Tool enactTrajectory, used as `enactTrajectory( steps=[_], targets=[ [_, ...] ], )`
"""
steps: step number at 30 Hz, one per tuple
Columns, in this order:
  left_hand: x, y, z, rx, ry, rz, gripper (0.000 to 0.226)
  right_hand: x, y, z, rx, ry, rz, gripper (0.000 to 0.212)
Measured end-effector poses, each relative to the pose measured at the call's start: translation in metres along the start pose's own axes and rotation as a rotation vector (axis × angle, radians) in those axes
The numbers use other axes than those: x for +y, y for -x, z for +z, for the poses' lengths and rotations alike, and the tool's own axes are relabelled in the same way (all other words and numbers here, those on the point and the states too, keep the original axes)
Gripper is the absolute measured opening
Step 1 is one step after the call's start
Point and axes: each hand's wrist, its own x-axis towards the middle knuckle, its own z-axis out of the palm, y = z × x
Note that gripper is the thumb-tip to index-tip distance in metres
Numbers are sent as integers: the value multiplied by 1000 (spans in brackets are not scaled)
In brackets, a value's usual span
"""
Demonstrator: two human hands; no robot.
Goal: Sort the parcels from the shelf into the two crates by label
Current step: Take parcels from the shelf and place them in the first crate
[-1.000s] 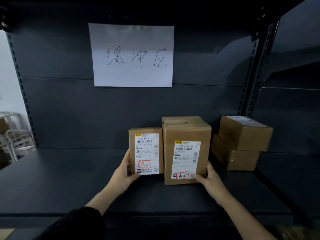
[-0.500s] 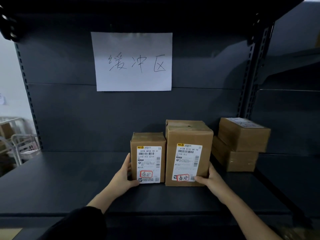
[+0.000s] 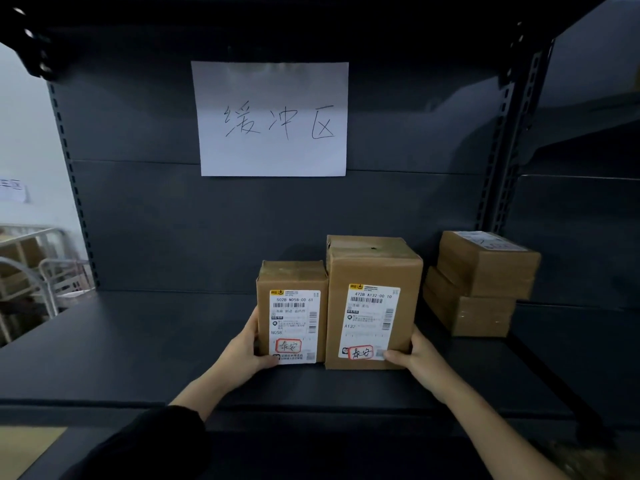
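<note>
Little has shifted in the last half second: both hands stay clamped on the same 2 parcels, which stand where they stood, while against a second ago the whole scene sits slightly lower in the view.

On the dark grey metal shelf (image 3: 138,341), beneath a white paper sign with 3 handwritten characters (image 3: 273,119) fixed to the back panel, 4 cardboard boxes are gathered right of centre. At the far right a stack of 2 flat brown cartons (image 3: 485,271) lies against the upright post, the upper one turned askew on the lower, well clear of the hands.

Just left of it stands the tall brown cardboard parcel (image 3: 374,265), upright on the shelf, its white shipping label (image 3: 370,317) facing the camera. The short brown cardboard parcel (image 3: 294,275) stands upright right beside it on the left with no gap showing, carrying its own white shipping label (image 3: 294,323). Each label bears a red-ringed handwritten mark near its lower edge.

The right hand (image 3: 415,358) grips the tall parcel's lower right corner, thumb across the front, fingers wrapped round the side. The left hand (image 3: 242,351), reaching from a black sleeve (image 3: 138,445), grips the short parcel's lower left corner likewise, thumb on the label's foot.
</note>
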Motion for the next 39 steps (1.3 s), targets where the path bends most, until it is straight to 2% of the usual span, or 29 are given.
enactTrajectory(
  steps=[11,23,29,39],
  targets=[
    [-10,70,-46,229,-29,-53,86,-30,3,48,-199,16,-132,62],
    [-36,158,-117,471,63,-136,78,-76,7,137,-413,-29,-200,60],
    [-46,210,-153,558,74,-177,73,-101,20,192,-522,-52,-248,56],
    [-74,342,-239,746,111,-222,81,-156,76,326,-690,-64,-323,44]
  ],
)
